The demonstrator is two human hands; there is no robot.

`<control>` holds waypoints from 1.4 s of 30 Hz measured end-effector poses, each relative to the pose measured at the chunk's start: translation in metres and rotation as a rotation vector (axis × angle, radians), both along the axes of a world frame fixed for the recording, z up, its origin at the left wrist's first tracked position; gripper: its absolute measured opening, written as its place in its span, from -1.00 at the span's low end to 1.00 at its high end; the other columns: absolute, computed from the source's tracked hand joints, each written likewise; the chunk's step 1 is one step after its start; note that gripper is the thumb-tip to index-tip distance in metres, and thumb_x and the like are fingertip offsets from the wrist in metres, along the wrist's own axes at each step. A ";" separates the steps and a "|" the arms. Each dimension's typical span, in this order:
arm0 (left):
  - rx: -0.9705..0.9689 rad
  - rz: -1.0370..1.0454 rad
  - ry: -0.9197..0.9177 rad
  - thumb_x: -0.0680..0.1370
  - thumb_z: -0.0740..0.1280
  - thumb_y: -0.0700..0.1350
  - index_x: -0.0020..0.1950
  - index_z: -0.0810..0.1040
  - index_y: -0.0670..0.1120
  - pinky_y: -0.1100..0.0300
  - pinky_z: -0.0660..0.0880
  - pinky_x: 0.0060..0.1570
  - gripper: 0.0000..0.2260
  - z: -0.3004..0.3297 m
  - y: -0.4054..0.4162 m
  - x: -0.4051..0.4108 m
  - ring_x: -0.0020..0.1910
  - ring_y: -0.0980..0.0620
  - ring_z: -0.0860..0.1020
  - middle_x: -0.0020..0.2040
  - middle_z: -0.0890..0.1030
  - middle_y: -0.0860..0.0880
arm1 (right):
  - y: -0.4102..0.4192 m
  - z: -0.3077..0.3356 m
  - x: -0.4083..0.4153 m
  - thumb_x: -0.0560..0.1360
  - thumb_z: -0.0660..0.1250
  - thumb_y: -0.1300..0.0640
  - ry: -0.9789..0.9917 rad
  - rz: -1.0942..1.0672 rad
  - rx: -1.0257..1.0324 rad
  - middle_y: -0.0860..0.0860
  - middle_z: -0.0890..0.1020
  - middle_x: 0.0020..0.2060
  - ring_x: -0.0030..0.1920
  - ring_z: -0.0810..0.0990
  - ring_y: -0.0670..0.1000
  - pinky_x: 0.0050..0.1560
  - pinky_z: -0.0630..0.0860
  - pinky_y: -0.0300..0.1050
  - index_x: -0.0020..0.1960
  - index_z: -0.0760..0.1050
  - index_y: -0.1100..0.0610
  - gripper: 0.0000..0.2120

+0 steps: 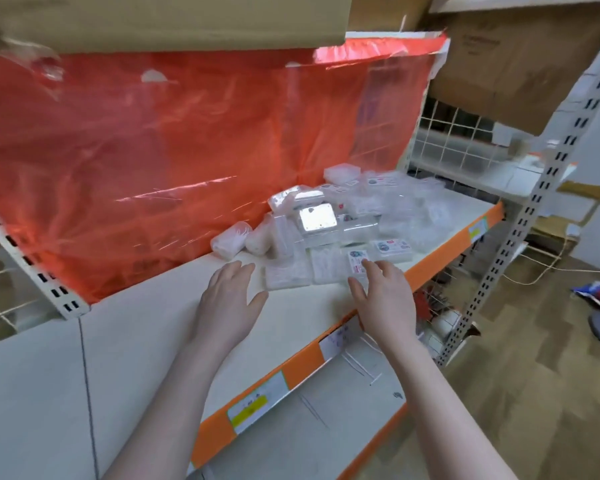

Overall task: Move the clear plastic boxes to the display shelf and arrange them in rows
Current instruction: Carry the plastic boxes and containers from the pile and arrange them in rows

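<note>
So both my hands are out over the shelf [146,341] right now. Left hand [227,299] is flat, fingers straight and a bit spread, holding nothing, just short of the nearest box [286,277]. Right hand [383,297] is also spread, fingertips on or right at a labelled box [357,266]; can't tell if it's actually pressing down or just hovering.

Progress-wise: I'd say the moving part is mostly done, the arranging barely started. Just past my fingertips a few boxes lie flat side by side along the front, which looks like the start of a row. Beyond that it's a heap [347,209], clear boxes dumped on top of each other every which way, a couple of rolled white bundles [227,239] off to the left of it. So nearly all the sorting is left. Whether more boxes wait elsewhere, no idea.

Surface is a plain white board with an orange front strip [302,362] carrying price tags, under my wrists. Behind the heap hangs a red plastic sheet [153,150]. Cardboard boxes [510,64] sit overhead, a wire grid [447,136] off to my right, and wood-look floor [534,393] below right with some clutter.
</note>
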State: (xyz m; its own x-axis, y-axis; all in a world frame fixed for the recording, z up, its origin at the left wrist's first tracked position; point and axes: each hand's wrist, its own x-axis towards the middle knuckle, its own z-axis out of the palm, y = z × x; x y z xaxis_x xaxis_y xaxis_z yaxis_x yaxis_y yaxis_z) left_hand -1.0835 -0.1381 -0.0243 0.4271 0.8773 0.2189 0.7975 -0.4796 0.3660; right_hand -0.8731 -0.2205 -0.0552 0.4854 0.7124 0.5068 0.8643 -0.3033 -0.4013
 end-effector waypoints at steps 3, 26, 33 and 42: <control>-0.010 0.083 -0.006 0.59 0.24 0.00 0.47 0.27 -0.08 0.16 0.14 0.38 -0.53 -0.005 -0.002 0.018 0.44 -0.02 0.19 0.46 0.28 -0.05 | 0.023 -0.001 0.017 0.52 0.27 0.02 0.077 0.017 -0.125 0.20 0.52 0.07 0.12 0.45 0.23 0.09 0.33 0.03 0.26 0.44 0.27 -0.59; -0.067 0.491 -0.059 0.58 0.26 -0.02 0.48 0.27 -0.10 0.18 0.13 0.38 -0.51 -0.012 -0.051 0.079 0.44 -0.02 0.21 0.46 0.29 -0.07 | 0.036 0.006 0.086 0.39 0.33 0.06 0.161 0.358 -0.323 0.14 0.47 -0.03 0.03 0.39 0.15 -0.14 0.23 -0.06 -0.04 0.39 0.23 -0.71; -0.069 0.439 -0.058 0.58 0.24 -0.01 0.48 0.26 -0.09 0.21 0.14 0.36 -0.52 -0.012 -0.048 0.075 0.43 -0.01 0.21 0.45 0.30 -0.04 | 0.036 0.010 0.076 0.44 0.30 -0.03 0.128 0.242 -0.413 0.15 0.50 0.05 0.06 0.45 0.14 -0.08 0.34 -0.10 0.09 0.41 0.25 -0.61; -0.040 0.346 -0.082 0.58 0.24 -0.02 0.48 0.27 -0.07 0.21 0.15 0.35 -0.53 -0.004 -0.034 0.085 0.43 0.02 0.21 0.45 0.30 -0.02 | 0.027 0.026 0.089 0.42 0.31 0.00 0.167 0.276 -0.284 0.13 0.48 -0.03 0.05 0.41 0.16 -0.12 0.24 -0.08 0.01 0.40 0.24 -0.67</control>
